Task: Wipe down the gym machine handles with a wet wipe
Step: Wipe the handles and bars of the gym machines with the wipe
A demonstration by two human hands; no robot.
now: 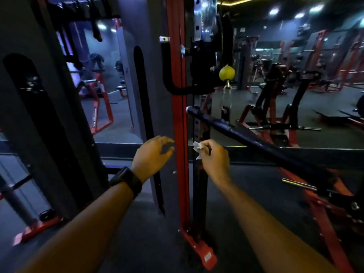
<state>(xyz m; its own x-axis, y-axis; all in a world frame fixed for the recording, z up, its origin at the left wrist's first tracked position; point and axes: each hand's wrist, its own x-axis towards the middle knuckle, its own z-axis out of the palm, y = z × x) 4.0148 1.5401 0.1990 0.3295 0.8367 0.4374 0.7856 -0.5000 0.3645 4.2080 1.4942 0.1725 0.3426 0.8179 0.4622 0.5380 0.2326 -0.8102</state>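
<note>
I stand in front of a cable machine in a dim gym, both forearms reaching out ahead of me. My right hand (213, 158) is closed, thumb and fingers pinched together on a crumpled white wet wipe (198, 148) that sticks out from the top of my grip toward the left. That hand sits just right of the red upright post (180, 115) of the machine, in front of the black perforated column beside it, and is not touching either. My left hand (152, 154) hovers just left of the same red post with the fingers apart and curled loosely, holding nothing; a dark watch (127, 180) is strapped on that wrist. The long dark bar handle (236, 130) hangs from the cable above and to the right of my right hand, running diagonally from its capped end near the post down toward the lower right. The wipe is near the bar's left end but lies below it, clear of it. Above the bar, a yellow-green ball stopper (227, 72) sits on the cable with a metal clip and chain under it. A curved black grip (173, 83) wraps around the red post higher up. Behind all this, red and black gym frames stand on the dark floor, blurred in the low light.
</note>
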